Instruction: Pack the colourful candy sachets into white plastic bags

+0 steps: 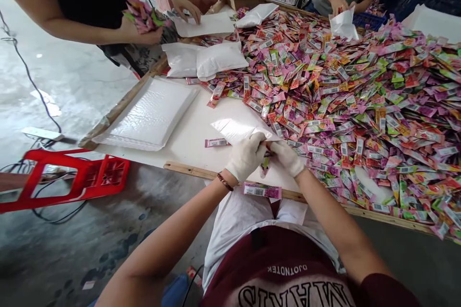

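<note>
A white mailer bag [241,125] lies on the tabletop with its near end at my hands. My left hand [248,156], in a white knitted glove, is closed on that near edge. My right hand [287,157], gloved too, has its fingers pinched together beside the left, at the same end of the bag. A few stick sachets [265,167] poke out between the two hands; how far they reach into the bag is hidden. One loose sachet [216,142] lies left of the bag, and a purple one [262,190] rests on the table's front edge.
A big heap of colourful sachets [345,100] covers the right side. Flat bubble mailers [147,115] are stacked at left, filled white packets [220,59] behind. Two co-workers handle packets across the table. A red plastic stool [72,177] stands on the floor at left.
</note>
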Demonstrator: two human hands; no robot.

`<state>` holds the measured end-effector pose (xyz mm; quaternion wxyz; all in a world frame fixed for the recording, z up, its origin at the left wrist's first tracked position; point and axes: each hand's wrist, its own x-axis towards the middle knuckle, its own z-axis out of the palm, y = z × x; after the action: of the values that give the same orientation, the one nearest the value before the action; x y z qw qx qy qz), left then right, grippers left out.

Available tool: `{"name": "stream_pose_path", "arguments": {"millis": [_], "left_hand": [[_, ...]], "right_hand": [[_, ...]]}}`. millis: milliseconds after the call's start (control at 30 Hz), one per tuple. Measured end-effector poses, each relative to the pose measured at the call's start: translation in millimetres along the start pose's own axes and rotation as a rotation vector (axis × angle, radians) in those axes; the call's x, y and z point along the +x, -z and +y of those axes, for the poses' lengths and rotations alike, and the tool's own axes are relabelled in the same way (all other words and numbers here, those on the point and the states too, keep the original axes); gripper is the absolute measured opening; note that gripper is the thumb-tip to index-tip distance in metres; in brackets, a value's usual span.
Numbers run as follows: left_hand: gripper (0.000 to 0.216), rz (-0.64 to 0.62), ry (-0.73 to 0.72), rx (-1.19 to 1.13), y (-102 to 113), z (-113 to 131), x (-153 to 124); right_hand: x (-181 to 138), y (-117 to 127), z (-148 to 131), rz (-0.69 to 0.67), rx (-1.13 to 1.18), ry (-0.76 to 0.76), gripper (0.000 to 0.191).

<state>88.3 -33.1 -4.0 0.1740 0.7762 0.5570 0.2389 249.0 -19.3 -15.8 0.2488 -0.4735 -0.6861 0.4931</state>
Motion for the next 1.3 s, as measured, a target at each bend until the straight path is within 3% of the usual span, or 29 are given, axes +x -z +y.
{"name": "stream_pose_path", "arguments": {"millis": [100,167,200,333,467,633,900,1000,1133,1200,1300], "left_hand": [[0.016,-0.057,-0.006,0.011,-2.9,-10.6,-3.0],[0.015,-0.066,-0.01,0.0,-11.3,-13.6,-8.6],[0.017,-0.059,-0.002,-0.003,-16.1,-14.0,-11.7],[0.019,-0.018,-0.023,0.004,-27.0,-13.2,-19.7],[0.022,0.03,-0.097,-0.015,-17.0,-17.2,-18.0],[0.024,0.04,-0.111,-0.02,-5.2,-18.3,-12.1],[0.016,0.028,-0.105,-0.126,-7.9,20.6,-12.4],[0.018,0.108,0.024,-0.256,7.8,21.1,-1.8],[0.024,0.169,0.131,-0.424,34.0,18.0,19.8],[0.026,0.167,0.142,-0.482,47.8,21.3,30.5],[0.026,0.175,0.089,-0.489,76.6,29.6,46.4]], "right_hand": [[-41.2,4.2,2.9,0.146,-0.079,0.059,0.036],[-72.9,-4.0,9.0,0.254,-0.274,0.056,0.035],[-86.1,-11.4,12.7,0.245,-0.384,0.044,0.034],[-107.3,-40.4,25.3,0.0,-0.635,0.059,0.028],[-105.4,-23.3,26.7,0.023,-0.483,0.122,0.014],[-101.6,22.5,20.2,0.31,-0.236,0.018,0.028],[-19.8,-15.6,-4.5,0.335,-0.038,-0.039,0.021],[-39.6,-3.3,-13.4,0.309,0.043,0.086,0.02],[-71.8,29.3,-7.3,0.59,0.058,0.064,0.038],[-63.7,44.3,-6.6,0.552,0.017,0.013,0.047],[-28.8,67.6,-28.6,0.444,-0.094,0.075,0.039]]}}
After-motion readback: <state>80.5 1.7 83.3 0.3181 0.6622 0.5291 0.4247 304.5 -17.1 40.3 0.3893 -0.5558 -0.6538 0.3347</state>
